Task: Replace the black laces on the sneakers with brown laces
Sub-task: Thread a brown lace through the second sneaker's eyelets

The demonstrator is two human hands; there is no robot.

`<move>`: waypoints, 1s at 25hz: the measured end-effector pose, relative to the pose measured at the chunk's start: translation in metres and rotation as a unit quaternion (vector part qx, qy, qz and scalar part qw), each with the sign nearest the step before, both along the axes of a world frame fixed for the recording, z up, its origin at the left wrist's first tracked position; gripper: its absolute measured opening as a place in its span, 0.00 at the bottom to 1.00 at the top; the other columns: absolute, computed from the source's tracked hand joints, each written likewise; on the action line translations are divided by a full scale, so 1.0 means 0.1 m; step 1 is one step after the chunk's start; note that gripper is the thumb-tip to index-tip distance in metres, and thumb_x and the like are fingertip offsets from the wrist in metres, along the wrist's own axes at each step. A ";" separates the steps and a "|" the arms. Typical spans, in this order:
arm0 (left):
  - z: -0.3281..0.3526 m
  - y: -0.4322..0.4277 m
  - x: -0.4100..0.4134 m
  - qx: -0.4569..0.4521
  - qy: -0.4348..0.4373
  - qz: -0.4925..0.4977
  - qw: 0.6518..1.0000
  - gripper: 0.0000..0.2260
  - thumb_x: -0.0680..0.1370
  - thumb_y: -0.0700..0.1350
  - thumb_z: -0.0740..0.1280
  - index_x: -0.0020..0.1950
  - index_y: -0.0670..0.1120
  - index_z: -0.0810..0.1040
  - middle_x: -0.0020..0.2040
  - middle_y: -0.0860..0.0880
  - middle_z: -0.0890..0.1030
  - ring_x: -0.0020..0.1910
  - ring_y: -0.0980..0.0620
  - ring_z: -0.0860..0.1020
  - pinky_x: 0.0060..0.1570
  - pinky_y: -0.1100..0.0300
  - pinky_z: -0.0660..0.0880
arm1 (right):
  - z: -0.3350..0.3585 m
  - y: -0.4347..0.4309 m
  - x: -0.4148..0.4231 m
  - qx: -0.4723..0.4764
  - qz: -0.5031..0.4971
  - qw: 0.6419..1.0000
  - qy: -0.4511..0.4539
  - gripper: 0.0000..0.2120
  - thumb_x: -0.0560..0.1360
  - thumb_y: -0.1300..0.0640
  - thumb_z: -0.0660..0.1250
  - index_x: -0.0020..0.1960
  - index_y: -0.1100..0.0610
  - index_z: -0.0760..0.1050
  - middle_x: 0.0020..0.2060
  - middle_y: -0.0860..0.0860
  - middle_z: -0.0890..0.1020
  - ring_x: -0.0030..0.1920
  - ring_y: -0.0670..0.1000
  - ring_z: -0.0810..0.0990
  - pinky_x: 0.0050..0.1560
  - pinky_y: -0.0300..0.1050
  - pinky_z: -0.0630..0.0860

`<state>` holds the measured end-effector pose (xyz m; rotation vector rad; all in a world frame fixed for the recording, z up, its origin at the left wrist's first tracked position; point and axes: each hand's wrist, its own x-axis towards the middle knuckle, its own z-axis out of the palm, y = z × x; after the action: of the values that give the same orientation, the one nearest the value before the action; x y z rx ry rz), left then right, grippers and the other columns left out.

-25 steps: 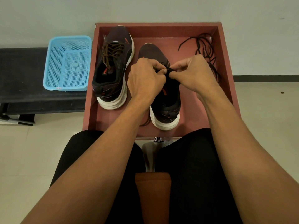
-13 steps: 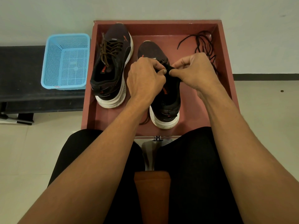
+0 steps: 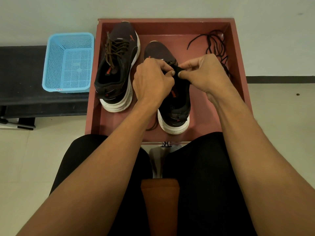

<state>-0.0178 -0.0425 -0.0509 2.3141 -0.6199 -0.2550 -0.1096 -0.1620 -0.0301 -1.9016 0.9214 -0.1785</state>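
Observation:
Two dark sneakers with white soles stand in a reddish-brown tray [image 3: 238, 68]. The left sneaker [image 3: 117, 68] carries brown laces [image 3: 114, 51]. Over the lacing area of the right sneaker [image 3: 173, 106], my left hand [image 3: 151, 82] and my right hand [image 3: 202, 72] meet, and both pinch the dark tongue or lace there. What exactly sits between the fingers is hidden. A loop of brown lace [image 3: 152, 126] trails out beside this shoe's heel. Loose black laces [image 3: 216, 46] lie in the tray's far right corner.
A light blue perforated basket [image 3: 68, 63] sits on a black bench [image 3: 20, 77] left of the tray. My black-clad legs [image 3: 201, 167] are below the tray, with an orange-brown seat [image 3: 160, 201] between them. Pale floor and wall surround everything.
Both hands stay at the same spot on the right sneaker, with only slight finger shifts. The view has drifted a little.

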 end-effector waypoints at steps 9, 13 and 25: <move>0.04 0.01 -0.02 -0.012 0.018 0.044 0.999 0.03 0.76 0.48 0.76 0.49 0.56 0.88 0.47 0.56 0.86 0.51 0.56 0.84 0.50 0.57 0.82 | 0.03 0.02 0.00 -0.012 0.010 1.000 -0.005 0.13 0.75 0.62 0.77 0.42 0.43 0.84 0.34 0.44 0.84 0.33 0.37 0.81 0.39 0.33 0.77; 0.05 0.01 -0.03 -0.005 0.009 0.055 0.998 0.03 0.76 0.49 0.76 0.49 0.56 0.88 0.48 0.56 0.86 0.52 0.55 0.84 0.49 0.57 0.82 | 0.03 0.02 0.00 -0.024 0.016 1.000 -0.003 0.14 0.74 0.62 0.77 0.41 0.42 0.84 0.35 0.43 0.84 0.35 0.38 0.81 0.40 0.33 0.77; -0.01 0.01 0.00 0.028 -0.059 -0.012 0.998 0.06 0.79 0.52 0.74 0.53 0.54 0.88 0.48 0.52 0.87 0.51 0.52 0.85 0.47 0.59 0.79 | -0.02 0.07 0.04 0.015 0.015 1.000 0.021 0.06 0.75 0.56 0.76 0.49 0.46 0.86 0.44 0.46 0.87 0.49 0.44 0.86 0.56 0.43 0.84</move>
<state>-0.0183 -0.0415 -0.0520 2.3895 -0.7067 -0.1489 -0.1060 -0.1549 -0.0318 -1.8954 0.9186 -0.1070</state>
